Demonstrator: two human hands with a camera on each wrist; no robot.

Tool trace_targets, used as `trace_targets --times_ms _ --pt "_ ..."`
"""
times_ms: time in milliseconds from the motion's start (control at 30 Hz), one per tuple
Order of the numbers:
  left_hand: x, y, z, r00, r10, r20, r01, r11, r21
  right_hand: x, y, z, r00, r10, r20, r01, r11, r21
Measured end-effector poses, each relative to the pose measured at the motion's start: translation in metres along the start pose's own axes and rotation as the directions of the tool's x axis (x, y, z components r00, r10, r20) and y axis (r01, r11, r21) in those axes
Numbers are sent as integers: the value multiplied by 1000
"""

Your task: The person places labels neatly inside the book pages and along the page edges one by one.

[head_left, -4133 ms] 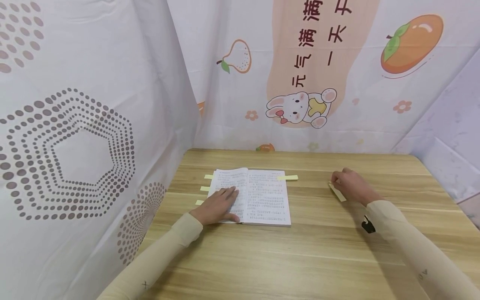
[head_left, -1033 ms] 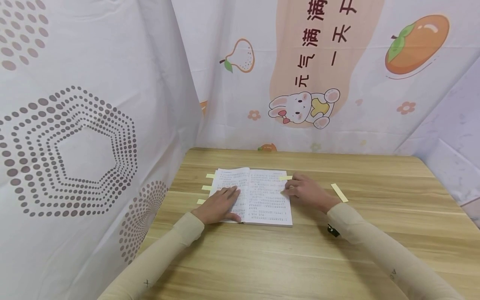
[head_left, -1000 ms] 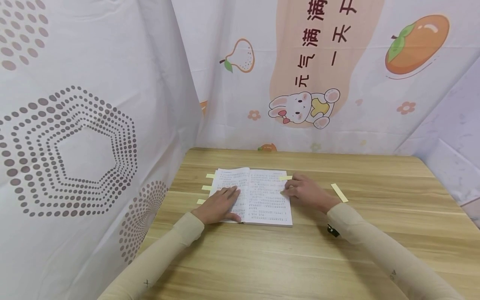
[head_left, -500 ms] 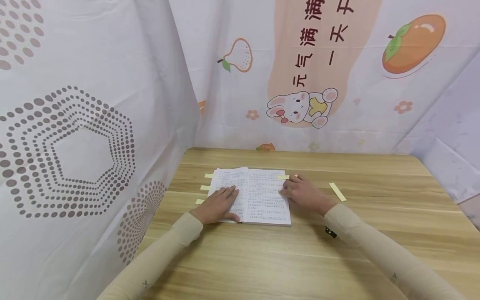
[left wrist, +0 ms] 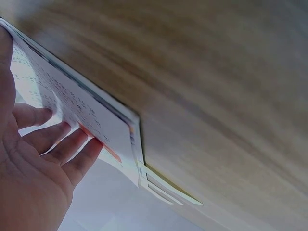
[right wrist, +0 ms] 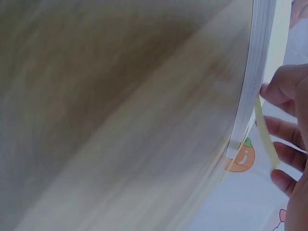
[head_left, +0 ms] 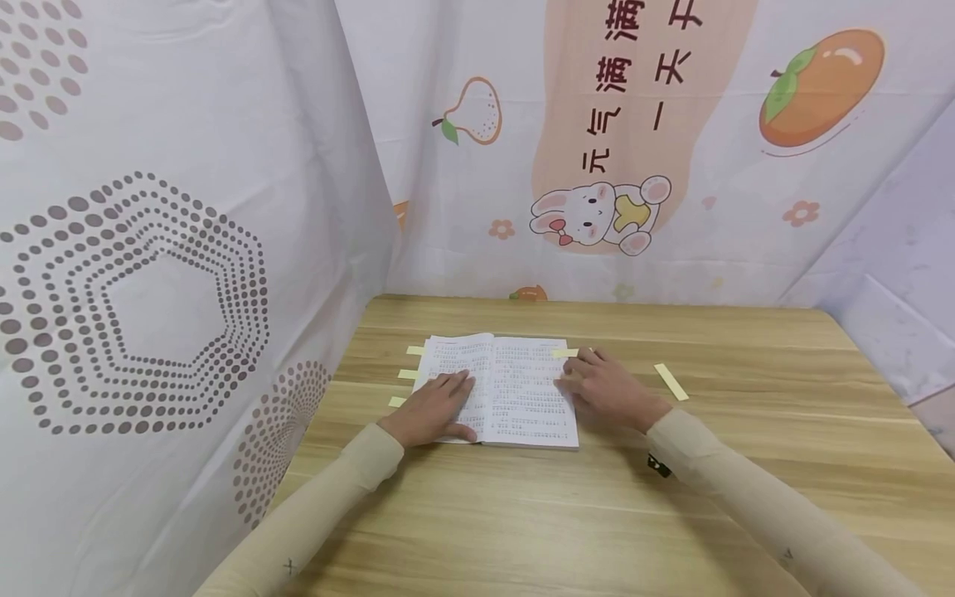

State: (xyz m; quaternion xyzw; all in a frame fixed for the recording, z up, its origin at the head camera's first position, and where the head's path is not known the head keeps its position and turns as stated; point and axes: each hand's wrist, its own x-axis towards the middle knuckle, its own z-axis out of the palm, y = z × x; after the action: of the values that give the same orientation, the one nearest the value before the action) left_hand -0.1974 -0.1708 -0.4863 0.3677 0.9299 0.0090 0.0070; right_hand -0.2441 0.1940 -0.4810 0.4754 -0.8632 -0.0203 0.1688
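An open book (head_left: 525,406) lies on the wooden table, printed text on both pages. My left hand (head_left: 436,408) rests flat on its left page with fingers spread; the left wrist view shows the fingertips (left wrist: 94,144) on the paper. At the right page's outer edge, my right hand (head_left: 608,388) holds a pale yellow sticky strip (right wrist: 266,132) along its fingertips, with the thumb at one end of it. Another yellow sticky tab (head_left: 564,353) lies across the upper right page edge, just above that hand and partly covered by it.
Several yellow tabs (head_left: 407,374) stick out from the book's left edge. Right of my right hand, a pale yellow pad of strips (head_left: 671,381) lies slanted on the table (head_left: 522,514). A printed curtain (head_left: 462,207) hangs behind and along the left side.
My right hand has moved left from the yellow pad to the right edge of the book, where it has stayed nearly still over the last second. My left hand has kept its place.
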Motion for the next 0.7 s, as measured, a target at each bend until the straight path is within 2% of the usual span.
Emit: trace_targets --times_ms 233,400,700 --pt "0 1 -1 1000 -2 3 2 1000 -12 -1 1 2 999 30 -33 -28 998 53" --pt "0 1 -2 1000 1 2 -1 1000 1 -8 7 0 996 73 -59 -65 989 131" --pt "0 0 0 1000 -7 11 7 1000 3 -47 42 -8 990 130 -54 -122 984 129"
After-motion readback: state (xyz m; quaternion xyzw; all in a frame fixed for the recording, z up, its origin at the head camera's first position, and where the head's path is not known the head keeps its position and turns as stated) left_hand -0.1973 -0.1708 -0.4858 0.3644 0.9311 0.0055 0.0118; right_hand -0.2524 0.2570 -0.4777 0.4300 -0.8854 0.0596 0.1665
